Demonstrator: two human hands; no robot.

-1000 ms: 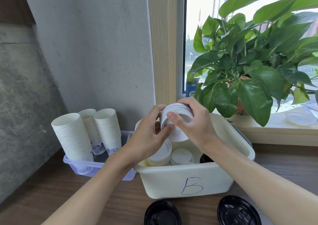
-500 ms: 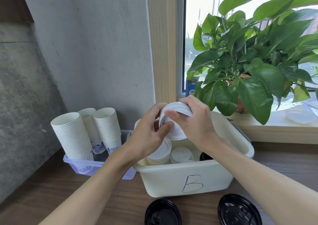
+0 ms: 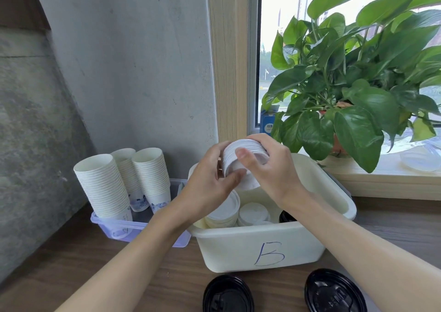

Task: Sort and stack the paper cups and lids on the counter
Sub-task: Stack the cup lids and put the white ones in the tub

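Note:
I hold a tilted stack of white lids (image 3: 243, 155) above the cream bin marked B (image 3: 269, 247). My right hand (image 3: 274, 171) grips the stack from the right, thumb across its front. My left hand (image 3: 210, 183) holds it from the left, thumb under its lower edge. Inside the bin lie more white lid stacks (image 3: 223, 210) and a black lid (image 3: 286, 216). Three stacks of white paper cups (image 3: 105, 185) stand in a clear tray (image 3: 133, 228) to the left. Two black lids (image 3: 228, 295) lie on the counter in front.
A grey concrete wall closes the left and back. A leafy potted plant (image 3: 353, 92) stands on the windowsill at right, with a clear lid (image 3: 420, 160) beside it. The wooden counter (image 3: 78, 264) runs along the front.
The lid stack and both hands stay in nearly the same place above the bin; my fingers have shifted slightly around the stack.

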